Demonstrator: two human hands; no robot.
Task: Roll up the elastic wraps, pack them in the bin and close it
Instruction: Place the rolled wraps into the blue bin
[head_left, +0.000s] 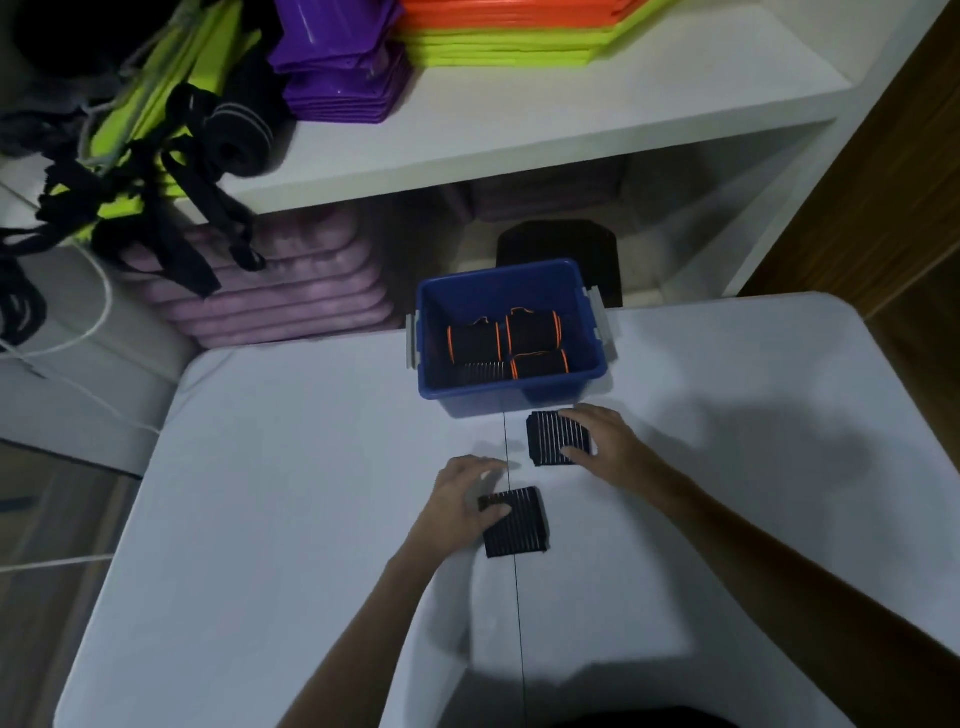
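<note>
A blue bin (511, 392) stands open at the far edge of the white table (260, 519). Inside lie three rolled black wraps with orange edges (532, 332) and one black striped roll (480, 371). Two rolled black wraps with white stripes sit on the table in front of the bin. My right hand (605, 447) grips the farther roll (553, 439) between fingers and thumb. My left hand (462, 501) rests its thumb on the near roll (519, 525), fingers spread above it.
A dark lid-like shape (558, 249) stands behind the bin. A white shelf (519, 135) above holds purple, green and orange stacks, black straps and a rolled grey wrap (241, 137). Purple mats (291, 291) are stacked under the shelf. A thin dark line runs down the table's middle.
</note>
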